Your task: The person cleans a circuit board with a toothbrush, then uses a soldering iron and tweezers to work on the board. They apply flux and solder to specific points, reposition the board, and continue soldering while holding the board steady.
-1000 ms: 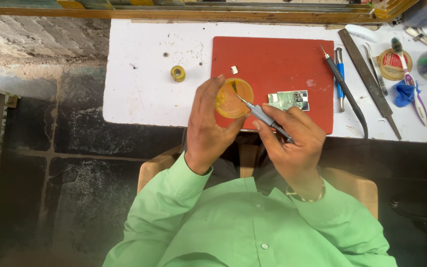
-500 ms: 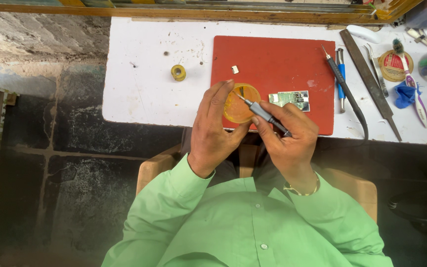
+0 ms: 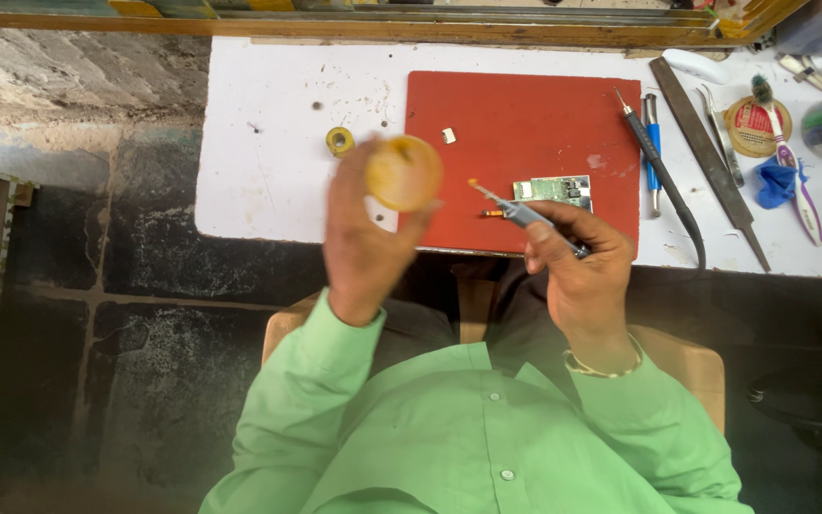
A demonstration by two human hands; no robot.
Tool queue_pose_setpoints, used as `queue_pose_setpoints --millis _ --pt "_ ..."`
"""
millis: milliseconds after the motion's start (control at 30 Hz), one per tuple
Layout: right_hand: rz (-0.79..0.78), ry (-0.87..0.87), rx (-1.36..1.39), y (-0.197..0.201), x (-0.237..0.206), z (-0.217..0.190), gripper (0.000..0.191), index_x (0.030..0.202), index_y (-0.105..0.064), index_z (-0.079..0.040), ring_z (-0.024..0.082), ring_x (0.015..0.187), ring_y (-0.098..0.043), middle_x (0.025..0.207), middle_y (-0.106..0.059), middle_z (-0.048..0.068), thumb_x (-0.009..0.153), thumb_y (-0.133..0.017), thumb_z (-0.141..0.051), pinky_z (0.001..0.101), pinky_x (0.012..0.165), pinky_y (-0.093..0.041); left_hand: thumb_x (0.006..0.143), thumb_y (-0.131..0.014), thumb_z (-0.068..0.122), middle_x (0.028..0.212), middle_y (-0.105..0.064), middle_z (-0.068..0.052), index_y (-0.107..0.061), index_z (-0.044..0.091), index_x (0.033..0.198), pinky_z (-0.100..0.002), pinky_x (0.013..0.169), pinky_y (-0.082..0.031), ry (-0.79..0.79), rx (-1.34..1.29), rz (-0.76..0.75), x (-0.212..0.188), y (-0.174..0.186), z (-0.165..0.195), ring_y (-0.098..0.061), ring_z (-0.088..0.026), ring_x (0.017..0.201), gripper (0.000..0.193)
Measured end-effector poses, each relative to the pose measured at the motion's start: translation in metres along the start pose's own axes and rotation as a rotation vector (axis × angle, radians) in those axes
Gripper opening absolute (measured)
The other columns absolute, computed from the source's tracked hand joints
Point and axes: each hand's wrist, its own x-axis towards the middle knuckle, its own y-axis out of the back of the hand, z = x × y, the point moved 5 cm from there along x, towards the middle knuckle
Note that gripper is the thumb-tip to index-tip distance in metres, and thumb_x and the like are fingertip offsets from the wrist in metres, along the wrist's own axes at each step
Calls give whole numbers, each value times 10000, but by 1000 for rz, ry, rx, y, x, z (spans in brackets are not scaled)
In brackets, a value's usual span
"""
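- Near the desk's [image 3: 268,143] left part, a small yellow roll of tape [image 3: 340,141] lies on the white top, just beyond my raised left hand.
- My left hand [image 3: 365,238] has swung out to the left, over the desk's near edge, fingers wrapped around the round amber tin [image 3: 404,172] — held firmly, its open face tipped up toward me.
- A moment ago the tin sat right against the tool tip over the red mat [image 3: 523,157]; now the two are well apart, so I judge the dip into the paste is finished.
- My right hand [image 3: 573,262] pinches the thin grey tool [image 3: 525,213] like a pen, grip narrow and closed on its shaft, with an orange dab on the tip.
- That tip now points at the mat's near edge, just beside the small green circuit board [image 3: 554,189] — the board looks like the next place for it.
- A tiny white part [image 3: 448,135] lies further back on the mat.
- Toward the desk's right edge: a soldering iron [image 3: 654,157] with its black cord, a long flat file [image 3: 706,157], a blue cloth [image 3: 773,183] and a toothbrush [image 3: 792,162].
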Motion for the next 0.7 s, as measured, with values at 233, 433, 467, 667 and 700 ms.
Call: queue_pose_setpoints --millis 233,433,467,667,700 --pt "63 67 71 44 -10 8 304 1220 -671 62 183 840 -702 1042 -733 155 927 -755 65 328 774 -600 789 -967 261 1297 -527 -171 -511 -19 1445 -428 1013 -510 254 201 15 24 26 -85 -584 -340 1177 847" --pt "82 184 -130 36 -12 -9 244 1137 -714 44 140 941 -663 1132 -688 106 919 -768 140 299 826 -578 813 -958 205 1323 -511 -166 -523 14 1452 -403 1011 -567 46 113 -28 11 29 -36 -591 -319 1219 796" --pt "76 211 -230 29 -13 -13 226 1119 -717 45 125 939 -642 1131 -679 95 925 -778 144 274 818 -544 804 -947 181 1327 -511 -163 -526 26 1453 -408 1025 -567 20 77 -39 8 27 -22 -591 -318 1225 789" --pt "4 466 -695 -22 -15 -40 191 1042 -738 -9 154 990 -689 1146 -662 78 897 -784 107 287 755 -576 807 -894 81 1291 -484 -175 -526 37 1446 -396 948 -557 -31 -16 -194 9 2 27 -592 -329 1146 739" --pt "-35 546 -775 -29 -13 -45 187 1046 -742 -14 168 991 -705 1138 -662 84 906 -779 105 300 788 -610 821 -881 62 1293 -485 -166 -521 34 1458 -392 943 -556 -37 -31 -219 10 -1 32 -599 -320 1134 732"
